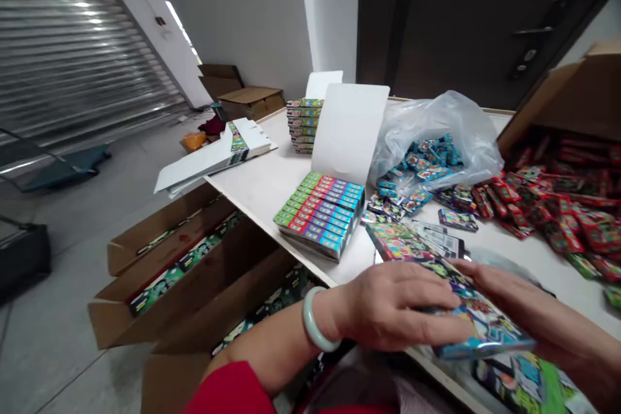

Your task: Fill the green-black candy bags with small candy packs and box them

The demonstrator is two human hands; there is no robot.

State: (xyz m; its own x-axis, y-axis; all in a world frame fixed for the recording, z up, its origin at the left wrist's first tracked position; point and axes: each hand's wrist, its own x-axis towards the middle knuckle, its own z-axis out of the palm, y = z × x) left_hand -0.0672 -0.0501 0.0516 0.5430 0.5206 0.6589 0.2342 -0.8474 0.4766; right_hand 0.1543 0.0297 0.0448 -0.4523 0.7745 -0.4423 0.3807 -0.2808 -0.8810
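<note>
A row of small colourful packs (485, 314) lies tilted between my hands at the table's near edge. My left hand (402, 307), with a pale green bangle, lays its fingers across the top of the row. Along its far right side presses my right hand (504, 291), its fingertips partly hidden behind the packs. Just left of them stands an open display box (334, 249) filled with green, red, purple and blue packs, its white lid (352, 129) raised. Under my right wrist lies another colourful package (524, 381), partly covered.
A plastic bag (451, 116) spills blue packs beside a heap of red packs (582, 213). Behind stand stacked display boxes (303, 126). Flat white cartons (208, 158) overhang the table's left edge (242, 207). Open cardboard boxes (160, 301) stand below on the left.
</note>
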